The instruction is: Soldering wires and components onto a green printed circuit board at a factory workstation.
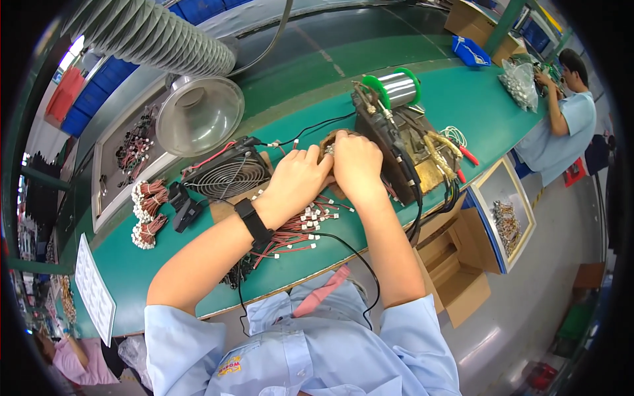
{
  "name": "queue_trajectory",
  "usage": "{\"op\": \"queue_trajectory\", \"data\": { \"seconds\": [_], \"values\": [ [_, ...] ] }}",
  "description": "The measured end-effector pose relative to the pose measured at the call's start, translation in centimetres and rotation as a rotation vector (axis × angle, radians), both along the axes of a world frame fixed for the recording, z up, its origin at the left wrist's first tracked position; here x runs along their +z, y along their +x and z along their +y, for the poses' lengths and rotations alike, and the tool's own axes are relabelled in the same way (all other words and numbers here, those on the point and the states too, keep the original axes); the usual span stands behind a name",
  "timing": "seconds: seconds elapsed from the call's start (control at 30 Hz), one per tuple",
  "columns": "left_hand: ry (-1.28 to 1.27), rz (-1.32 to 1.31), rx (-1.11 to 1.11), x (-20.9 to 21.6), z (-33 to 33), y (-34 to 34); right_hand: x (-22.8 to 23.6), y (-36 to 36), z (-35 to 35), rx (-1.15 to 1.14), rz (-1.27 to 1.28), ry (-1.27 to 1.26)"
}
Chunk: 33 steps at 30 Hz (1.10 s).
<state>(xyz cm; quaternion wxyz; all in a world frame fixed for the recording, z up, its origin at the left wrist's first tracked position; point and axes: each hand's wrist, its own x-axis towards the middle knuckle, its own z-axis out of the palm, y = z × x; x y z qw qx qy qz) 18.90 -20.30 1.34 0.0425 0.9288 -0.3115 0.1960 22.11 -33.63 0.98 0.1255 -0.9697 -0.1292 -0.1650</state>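
Observation:
My left hand [297, 183] and my right hand [357, 165] meet over the green bench, fingers curled and pinching. Between the fingertips, a small thing is mostly hidden, and I cannot make out its kind. A brown ring-like piece [328, 139] shows just beyond the fingers. Round my left wrist is a black strap [253, 223]. Under and beside my left forearm lie several red-and-black wire leads [298, 239] with white connectors. To the right of my right hand stands a soldering station [389, 148] with a green-ended solder wire spool [394, 90] on top.
A small fan [228, 175] and a black holder [185, 207] stand left of my hands, near bundled leads [149, 198]. An extraction hood [200, 115] hangs at the upper left. Red-handled pliers [468, 155], cardboard boxes [456, 270] and a co-worker [561, 125] are on the right.

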Motion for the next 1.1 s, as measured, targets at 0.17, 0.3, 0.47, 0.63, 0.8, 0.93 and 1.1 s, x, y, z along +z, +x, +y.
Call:
{"op": "queue_trajectory", "data": {
  "seconds": [0.17, 0.3, 0.47, 0.63, 0.8, 0.93, 1.1],
  "values": [
    [-0.065, 0.125, 0.017, -0.5, 0.0, 0.1, 0.3, -0.3, -0.1, 0.013, 0.003, 0.033],
    [-0.054, 0.143, 0.053, -0.5, -0.3, 0.0, 1.0, -1.2, -0.4, 0.036, 0.045, 0.052],
    [-0.063, 0.182, 0.029, -0.2, -0.4, 0.6, 2.2, -1.8, -0.2, -0.07, 0.002, 0.12],
    [-0.162, 0.271, 0.058, 0.5, -0.5, 0.6, 2.0, -2.8, -0.7, -0.029, -0.104, 0.156],
    [-0.267, 0.357, 0.226, 0.5, 0.8, 0.5, 0.1, -4.9, -1.7, -0.006, -0.327, 0.161],
    [-0.303, 0.36, 0.288, 0.3, 0.8, 0.5, -1.8, -5.5, -2.4, -0.056, -0.304, 0.088],
    [-0.355, 0.319, 0.319, 0.1, 0.7, 0.5, -2.9, -4.6, -2.8, -0.057, -0.19, 0.021]
  ]
}}
